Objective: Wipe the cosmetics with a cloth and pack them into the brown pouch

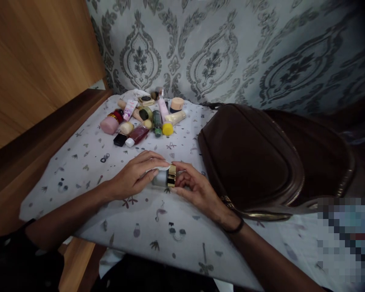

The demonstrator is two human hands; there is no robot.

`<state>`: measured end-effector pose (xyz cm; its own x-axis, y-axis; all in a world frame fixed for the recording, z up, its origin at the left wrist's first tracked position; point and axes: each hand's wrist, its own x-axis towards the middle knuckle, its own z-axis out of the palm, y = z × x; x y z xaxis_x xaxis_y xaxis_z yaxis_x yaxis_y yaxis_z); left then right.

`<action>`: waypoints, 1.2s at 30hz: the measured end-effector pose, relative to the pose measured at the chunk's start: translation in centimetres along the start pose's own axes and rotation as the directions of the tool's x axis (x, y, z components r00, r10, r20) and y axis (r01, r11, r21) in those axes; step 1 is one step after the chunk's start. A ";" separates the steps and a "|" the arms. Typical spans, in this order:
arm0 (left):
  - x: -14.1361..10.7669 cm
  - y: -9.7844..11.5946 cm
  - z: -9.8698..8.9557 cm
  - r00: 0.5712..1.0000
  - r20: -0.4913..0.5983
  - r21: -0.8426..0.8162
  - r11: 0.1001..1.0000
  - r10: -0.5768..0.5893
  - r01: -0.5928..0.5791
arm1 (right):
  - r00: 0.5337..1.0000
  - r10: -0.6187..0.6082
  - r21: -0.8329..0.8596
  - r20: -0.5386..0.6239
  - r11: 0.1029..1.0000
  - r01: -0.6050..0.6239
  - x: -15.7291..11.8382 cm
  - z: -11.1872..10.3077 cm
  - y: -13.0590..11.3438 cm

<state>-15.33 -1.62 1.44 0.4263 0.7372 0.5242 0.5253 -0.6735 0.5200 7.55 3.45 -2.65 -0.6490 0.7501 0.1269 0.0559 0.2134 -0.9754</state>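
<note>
Near the middle of the cloth-covered table lies a small pale jar (160,179) with a shiny gold cap (171,175), on its side between my hands. My left hand (136,174) grips the pale body from above, its fingers over the top. On the cap, the thumb and fingers of my right hand (193,184) are closed from the right side. Part of the jar's body is covered by my left fingers. The cap sits against the body.
A cluster of cosmetics stands toward the back, including a dark red bottle (137,134), a pink bottle (109,123) and a yellow-capped tube (167,128). A large brown leather bag (249,158) rests at the right. A wooden panel (42,52) rises at the left, patterned wallpaper (213,61) behind.
</note>
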 end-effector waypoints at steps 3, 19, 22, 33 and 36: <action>-0.1 0.1 0.1 1.000 0.000 0.005 1.000 0.018 -0.018 | 1.000 0.016 -0.011 -0.026 1.000 -0.016 0.1 0.0 -0.3; 0.1 -0.3 0.2 1.000 -0.017 0.011 1.000 -0.005 0.005 | 0.994 -0.061 -0.129 -0.093 0.990 0.049 0.0 0.2 0.8; 0.0 -0.1 0.2 1.000 -0.019 0.009 1.000 0.003 -0.002 | 0.996 -0.032 -0.129 -0.087 0.991 0.021 0.0 0.1 0.3; 0.0 -0.2 0.4 1.000 -0.012 0.004 1.000 0.007 -0.007 | 0.993 -0.058 -0.140 -0.106 0.989 0.043 -0.3 -0.1 0.4; 0.0 -0.3 0.3 1.000 -0.014 0.012 1.000 -0.007 0.008 | 0.993 -0.081 -0.136 -0.088 0.988 0.069 -0.3 0.1 0.7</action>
<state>-15.27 -1.37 1.06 0.4120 0.7413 0.5298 0.5372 -0.6673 0.5160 7.70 3.36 -3.40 -0.5824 0.7822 0.2212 0.1136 0.3478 -0.9307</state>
